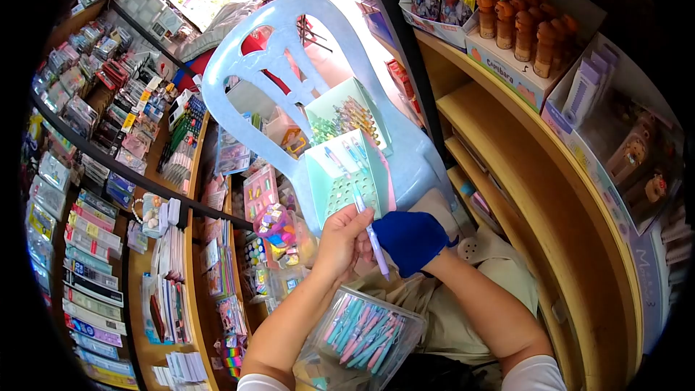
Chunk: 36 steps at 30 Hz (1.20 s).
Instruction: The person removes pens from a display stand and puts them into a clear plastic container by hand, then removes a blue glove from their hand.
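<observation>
The left hand (346, 235) is closed around a slanting lilac pen (375, 245), in front of a mint holder (340, 192) on a blue plastic chair (416, 141). Just beside the pen, a dark blue cloth (413, 240) covers the right hand (436, 262); its finger position cannot be told. Below, a clear tub (415, 331) holds pink and teal pens (365, 333).

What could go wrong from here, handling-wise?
1. The pen is pinched between the left hand's thumb and fingers; it might slip.
2. The mint holder stands on the chair near that hand; a bump could shift or tip it.
3. The clear bin of loose pens sits by the left forearm; an elbow knock may spill some.
</observation>
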{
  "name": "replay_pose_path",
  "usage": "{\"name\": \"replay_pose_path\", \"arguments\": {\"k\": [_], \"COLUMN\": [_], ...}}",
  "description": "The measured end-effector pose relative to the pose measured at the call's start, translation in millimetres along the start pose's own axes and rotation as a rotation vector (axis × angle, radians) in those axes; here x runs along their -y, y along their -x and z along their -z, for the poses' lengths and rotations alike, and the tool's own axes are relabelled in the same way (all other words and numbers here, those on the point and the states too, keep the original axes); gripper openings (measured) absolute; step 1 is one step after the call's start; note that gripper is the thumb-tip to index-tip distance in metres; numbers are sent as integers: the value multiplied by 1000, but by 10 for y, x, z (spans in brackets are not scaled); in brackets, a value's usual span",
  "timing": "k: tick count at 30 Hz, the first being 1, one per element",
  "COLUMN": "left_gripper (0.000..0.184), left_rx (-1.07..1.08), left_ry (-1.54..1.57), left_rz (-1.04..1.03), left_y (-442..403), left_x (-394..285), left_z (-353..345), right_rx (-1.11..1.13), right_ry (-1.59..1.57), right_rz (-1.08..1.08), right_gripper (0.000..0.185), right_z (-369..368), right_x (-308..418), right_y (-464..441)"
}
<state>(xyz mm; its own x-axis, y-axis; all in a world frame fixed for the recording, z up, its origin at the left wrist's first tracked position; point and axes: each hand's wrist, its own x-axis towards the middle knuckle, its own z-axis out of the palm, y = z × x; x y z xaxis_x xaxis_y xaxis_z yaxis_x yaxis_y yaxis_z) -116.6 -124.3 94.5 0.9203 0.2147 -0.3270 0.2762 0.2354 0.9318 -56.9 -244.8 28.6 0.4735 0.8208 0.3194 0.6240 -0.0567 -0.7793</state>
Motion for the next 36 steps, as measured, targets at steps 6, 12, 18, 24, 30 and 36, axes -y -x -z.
{"name": "replay_pose_path", "arguments": {"k": [6,12,18,24,30,36], "left_gripper": [15,15,16,15,13,14], "left_rx": [21,-14,-23,-14,-55,-71], "left_ry": [67,-3,-76,-14,-8,-74], "left_rz": [-29,-63,-37,-51,-75,-113], "left_y": [0,-2,22,16,-1,5], "left_x": [-19,14,13,8,1,-20], "left_z": [65,39,-58,-29,35,-15], "right_rx": [76,203,-42,-28,219,124], "right_ry": [248,225,301,-59,34,360], "right_rz": [108,151,71,100,69,100], "right_gripper": [13,23,18,30,26,18], "right_z": [81,136,32,28,79,66], "right_x": [-114,6,166,-11,-2,172], "right_y": [118,133,86,43,122,93]}}
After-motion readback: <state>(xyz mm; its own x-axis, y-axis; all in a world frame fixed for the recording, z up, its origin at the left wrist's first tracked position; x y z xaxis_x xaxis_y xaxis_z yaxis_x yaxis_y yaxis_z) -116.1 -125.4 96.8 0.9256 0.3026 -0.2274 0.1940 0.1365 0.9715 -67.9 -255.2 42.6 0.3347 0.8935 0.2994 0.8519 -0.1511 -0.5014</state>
